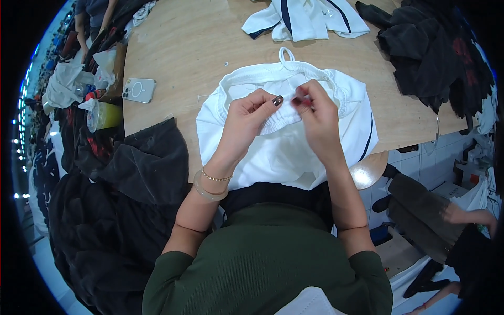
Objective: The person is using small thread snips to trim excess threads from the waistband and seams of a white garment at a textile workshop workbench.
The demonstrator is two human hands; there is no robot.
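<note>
White pants [283, 163] with a gathered elastic waistband and a dark side stripe lie before me, partly over the table's near edge. A white drawcord loop [285, 54] sticks up from the far side of the waistband. Over the waistband opening, my left hand [252, 111] is closed, thumb and forefinger pinched together. My right hand [316, 113] is closed just beside it, fingertips blurred, with a small reddish patch among them. Whatever either pinch holds is too small or blurred to name. The near waistband passes beneath both hands.
Another white garment [304, 21] lies at the table's far side. Dark clothes are heaped at right [425, 47] and left [105, 226]. A phone [139, 90] and a cup of yellow drink [107, 115] are at left. Other people work far left and lower right.
</note>
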